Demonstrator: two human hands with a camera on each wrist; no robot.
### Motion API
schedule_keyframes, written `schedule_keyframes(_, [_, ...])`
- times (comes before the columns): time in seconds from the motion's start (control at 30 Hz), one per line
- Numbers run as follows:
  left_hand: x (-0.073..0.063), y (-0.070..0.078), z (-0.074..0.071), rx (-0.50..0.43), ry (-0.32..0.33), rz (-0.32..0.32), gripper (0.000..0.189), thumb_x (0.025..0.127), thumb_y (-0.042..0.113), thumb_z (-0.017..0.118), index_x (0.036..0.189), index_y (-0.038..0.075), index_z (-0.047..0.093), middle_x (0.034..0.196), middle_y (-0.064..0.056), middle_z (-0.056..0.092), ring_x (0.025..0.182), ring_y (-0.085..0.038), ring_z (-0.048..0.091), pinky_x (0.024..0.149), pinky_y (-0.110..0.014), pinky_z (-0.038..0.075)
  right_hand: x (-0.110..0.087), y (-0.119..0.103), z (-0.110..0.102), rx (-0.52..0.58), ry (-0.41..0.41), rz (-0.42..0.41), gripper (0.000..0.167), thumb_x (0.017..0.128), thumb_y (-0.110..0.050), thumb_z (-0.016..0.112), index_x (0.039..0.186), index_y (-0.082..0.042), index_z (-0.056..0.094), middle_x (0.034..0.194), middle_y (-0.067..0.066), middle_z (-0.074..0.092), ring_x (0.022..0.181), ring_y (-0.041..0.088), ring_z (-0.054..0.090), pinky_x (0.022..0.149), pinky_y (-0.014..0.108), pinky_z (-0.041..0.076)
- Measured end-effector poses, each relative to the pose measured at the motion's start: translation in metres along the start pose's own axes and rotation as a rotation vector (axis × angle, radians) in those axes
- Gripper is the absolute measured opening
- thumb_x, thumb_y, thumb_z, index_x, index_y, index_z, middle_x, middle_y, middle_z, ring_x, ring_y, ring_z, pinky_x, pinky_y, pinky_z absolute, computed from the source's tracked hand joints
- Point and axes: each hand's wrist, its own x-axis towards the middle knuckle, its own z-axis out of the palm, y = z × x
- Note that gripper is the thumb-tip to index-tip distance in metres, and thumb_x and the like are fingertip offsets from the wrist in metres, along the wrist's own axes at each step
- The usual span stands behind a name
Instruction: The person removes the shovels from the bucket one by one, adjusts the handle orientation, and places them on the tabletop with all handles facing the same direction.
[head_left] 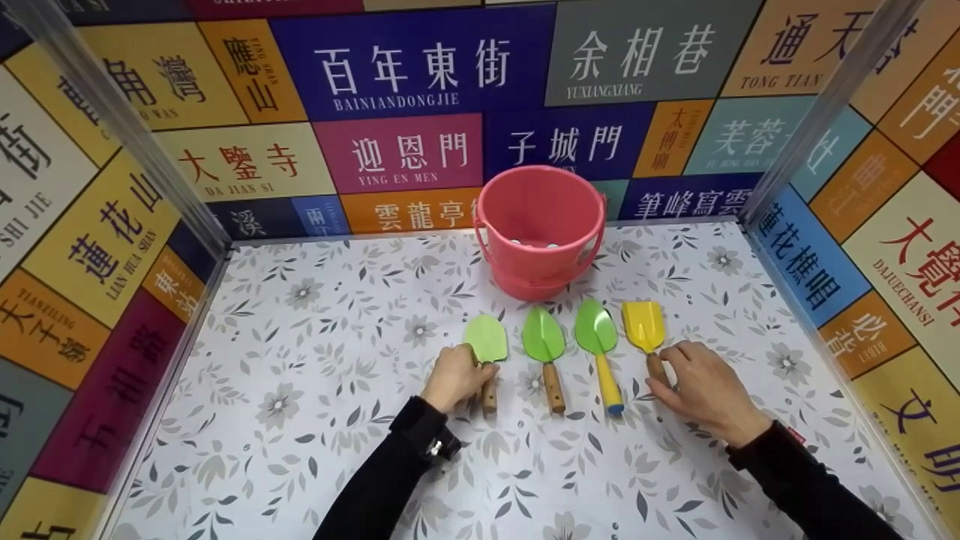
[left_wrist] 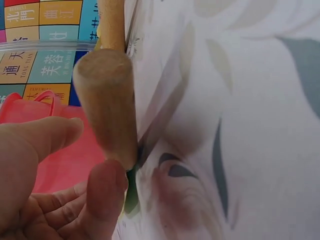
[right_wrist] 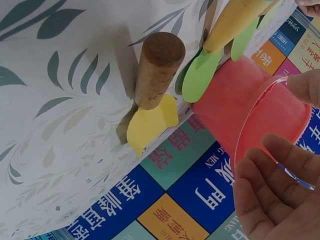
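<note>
Several small hand shovels lie in a row on the floral cloth. At the left end, my left hand [head_left: 457,376] is at the wooden handle [head_left: 490,396] of a light green shovel [head_left: 487,337]. In the left wrist view the thumb stands apart from the handle [left_wrist: 107,100], and a fingertip is close to it; contact is unclear. My right hand [head_left: 705,386], fingers loosely bent, hovers beside the yellow shovel [head_left: 643,324] at the right end. The right wrist view shows a gap between that hand [right_wrist: 280,195] and the shovel's wooden handle [right_wrist: 159,70].
Between the hands lie a green trowel [head_left: 544,335] with a wooden handle and another green trowel [head_left: 596,328] with a yellow, blue-tipped handle. A pink bucket [head_left: 525,262] stands behind the row, with small things inside. Walls with colourful printed signs [head_left: 412,67] enclose the back and sides.
</note>
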Motion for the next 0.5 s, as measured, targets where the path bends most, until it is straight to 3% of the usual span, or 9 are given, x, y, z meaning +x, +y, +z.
schedule_keyframes(0.17, [-0.006, 0.002, -0.010, -0.002, 0.019, 0.048, 0.035, 0.089, 0.034, 0.077, 0.086, 0.002, 0.063, 0.075, -0.009, 0.065, 0.068, -0.025, 0.063, 0.061, -0.037, 0.054, 0.006, 0.001, -0.006, -0.003, 0.024, -0.011, 0.028, 0.080, -0.019, 0.081, 0.092, 0.000, 0.065, 0.084, 0.013, 0.062, 0.075, 0.029, 0.059, 0.064, 0.043, 0.053])
schedule_keyframes(0.5, [-0.038, -0.013, -0.044, 0.033, 0.151, 0.289, 0.029, 0.088, 0.023, 0.078, 0.093, -0.002, 0.064, 0.085, -0.017, 0.069, 0.073, -0.026, 0.064, 0.065, -0.038, 0.054, 0.045, 0.000, -0.049, 0.006, 0.022, -0.004, 0.041, 0.077, -0.021, 0.086, 0.101, 0.006, 0.065, 0.092, 0.019, 0.064, 0.084, 0.036, 0.062, 0.072, 0.050, 0.055])
